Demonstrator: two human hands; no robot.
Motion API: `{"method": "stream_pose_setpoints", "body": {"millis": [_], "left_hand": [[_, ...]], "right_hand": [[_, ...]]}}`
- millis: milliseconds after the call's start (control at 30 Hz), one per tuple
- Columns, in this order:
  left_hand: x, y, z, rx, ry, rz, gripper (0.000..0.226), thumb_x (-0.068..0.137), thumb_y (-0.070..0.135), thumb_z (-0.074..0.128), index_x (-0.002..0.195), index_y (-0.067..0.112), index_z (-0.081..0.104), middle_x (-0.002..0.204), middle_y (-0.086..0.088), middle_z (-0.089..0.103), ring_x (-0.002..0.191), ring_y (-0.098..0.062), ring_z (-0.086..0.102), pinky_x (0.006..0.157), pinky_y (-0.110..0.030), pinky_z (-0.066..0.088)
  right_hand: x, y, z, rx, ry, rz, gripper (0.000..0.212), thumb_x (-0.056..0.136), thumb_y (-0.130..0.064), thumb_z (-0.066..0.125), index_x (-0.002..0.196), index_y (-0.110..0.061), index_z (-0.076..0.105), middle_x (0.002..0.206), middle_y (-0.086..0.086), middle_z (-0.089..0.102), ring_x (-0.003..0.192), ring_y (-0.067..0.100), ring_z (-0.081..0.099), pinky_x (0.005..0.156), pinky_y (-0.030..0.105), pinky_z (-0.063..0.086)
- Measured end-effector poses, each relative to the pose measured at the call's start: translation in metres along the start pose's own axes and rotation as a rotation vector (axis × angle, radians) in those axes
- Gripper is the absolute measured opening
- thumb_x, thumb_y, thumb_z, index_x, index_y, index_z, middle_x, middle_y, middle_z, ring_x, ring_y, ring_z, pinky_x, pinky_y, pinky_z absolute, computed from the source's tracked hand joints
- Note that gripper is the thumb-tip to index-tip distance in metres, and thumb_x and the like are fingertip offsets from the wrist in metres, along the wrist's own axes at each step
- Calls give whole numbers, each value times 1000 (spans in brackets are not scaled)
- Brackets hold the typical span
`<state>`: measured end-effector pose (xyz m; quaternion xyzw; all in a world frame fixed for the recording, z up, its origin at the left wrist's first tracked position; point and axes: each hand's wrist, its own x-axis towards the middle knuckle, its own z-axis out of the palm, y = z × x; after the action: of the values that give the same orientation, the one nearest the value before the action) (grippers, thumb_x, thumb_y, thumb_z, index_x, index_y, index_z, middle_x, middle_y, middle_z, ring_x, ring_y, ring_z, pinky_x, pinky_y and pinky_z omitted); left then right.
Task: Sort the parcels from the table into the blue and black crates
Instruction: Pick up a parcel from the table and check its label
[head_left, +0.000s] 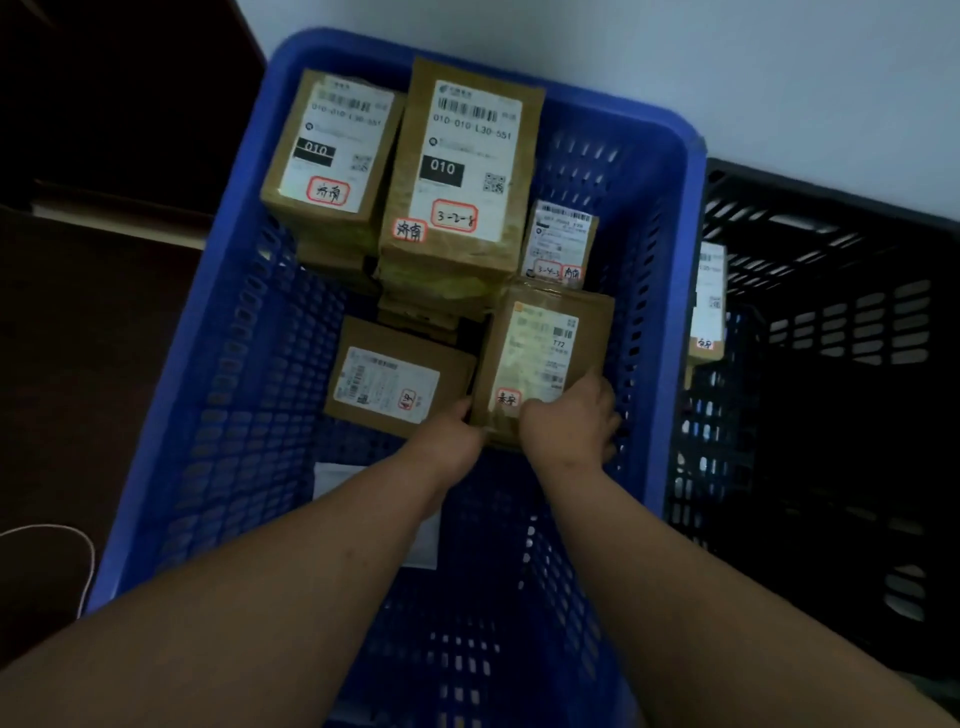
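I reach both arms down into the blue crate (171, 426), which stands on the floor against a pale wall (727, 62). My left hand (453, 439) and right hand (571, 421) grip the near end of one brown parcel (545, 353), fingers curled around its lower corners, the left at the near-left corner and the right at the near-right edge with the thumb lying on the label. This parcel sits at the right side of the crate, close to its right wall. Just left of it lies a flat parcel (400, 379) with a white label. Farther in stand two tall parcels, one at far left (332, 150) and a bigger one (462, 171) beside it, both marked 010, resting on other boxes beneath. A small parcel (561, 244) is tucked to the right of the bigger one. Something white (337, 483) lies on the crate floor under my left forearm. The black crate (831, 291) stands touching the blue one on the right, with one parcel (709, 306) showing inside near its left wall.
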<state>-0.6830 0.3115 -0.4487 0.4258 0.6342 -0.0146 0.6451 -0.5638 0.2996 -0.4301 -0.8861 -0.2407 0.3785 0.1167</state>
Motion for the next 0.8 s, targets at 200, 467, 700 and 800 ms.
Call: {"method": "stream_pose_setpoints", "body": {"millis": [200, 467, 700, 800], "left_hand": [[-2, -5, 7, -71, 90, -43, 45, 98, 14, 49, 142, 21, 47, 124, -2, 60, 99, -15, 58, 68, -19, 45], [-23, -6, 0, -92, 334, -113, 43, 99, 30, 46, 137, 11, 51, 130, -13, 55, 110, -27, 55, 97, -31, 45], [-54, -13, -5, -56, 352, -181, 45, 98, 40, 49, 131, 10, 56, 127, -16, 57, 110, -32, 56, 95, -40, 51], [-68, -19, -1, -138, 332, -203, 44, 98, 44, 50, 123, 9, 59, 117, -14, 61, 102, -30, 60, 90, -43, 55]], "right_hand": [[-1, -4, -8, 46, -46, 49, 70, 79, -24, 62, 141, -11, 32, 141, 12, 33, 132, 34, 32, 112, 52, 23], [-9, 8, -29, -42, -226, -36, 44, 94, -27, 55, 129, -3, 44, 131, 16, 39, 87, 21, 48, 72, 29, 41], [-17, 5, -48, -50, -352, 5, 49, 93, -31, 56, 135, -8, 43, 136, 16, 38, 100, 25, 49, 85, 33, 48], [-22, 5, -45, -4, -416, 59, 63, 89, -33, 60, 143, -11, 35, 142, 15, 32, 118, 34, 47, 102, 44, 46]]}}
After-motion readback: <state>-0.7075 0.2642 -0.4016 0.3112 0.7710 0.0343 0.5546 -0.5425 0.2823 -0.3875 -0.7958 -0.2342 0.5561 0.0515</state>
